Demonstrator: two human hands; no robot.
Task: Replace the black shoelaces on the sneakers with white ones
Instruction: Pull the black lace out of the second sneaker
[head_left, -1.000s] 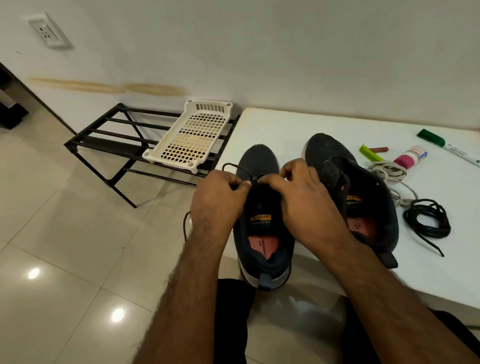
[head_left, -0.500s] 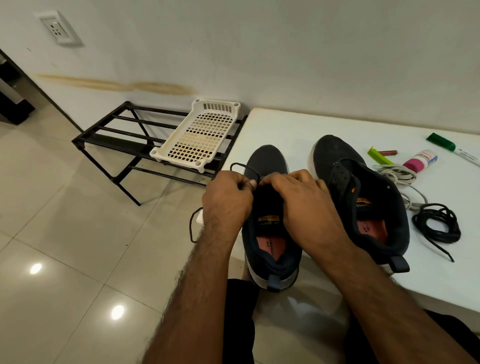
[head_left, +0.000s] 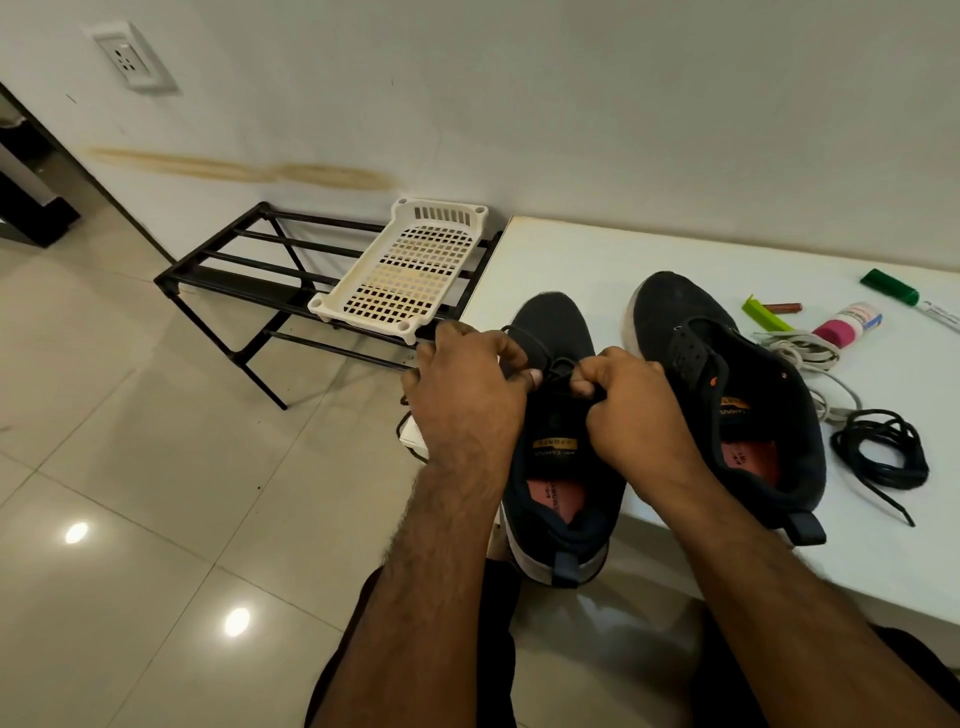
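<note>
Two dark sneakers stand on a white table (head_left: 597, 260), heels toward me. The left sneaker (head_left: 558, 467) overhangs the table's near left corner and still carries a black lace (head_left: 558, 366). My left hand (head_left: 467, 395) pinches that lace at the shoe's left side. My right hand (head_left: 631, 410) grips the lace and the tongue from the right. The right sneaker (head_left: 727, 384) has bare eyelets. A pulled-out black lace (head_left: 883, 452) lies coiled to its right. White laces (head_left: 802, 353) sit bunched behind it.
A green marker (head_left: 891, 286), a green clip (head_left: 763, 314), a small brown stick (head_left: 782, 307) and a pink-labelled tube (head_left: 847, 325) lie at the table's far right. A black metal rack (head_left: 249, 270) holding a white plastic basket (head_left: 410, 270) stands left of the table on the tiled floor.
My hands have drawn slightly apart over the left sneaker, with the lace loop now showing between them. The camera has shifted a little, so the scene sits further right.
</note>
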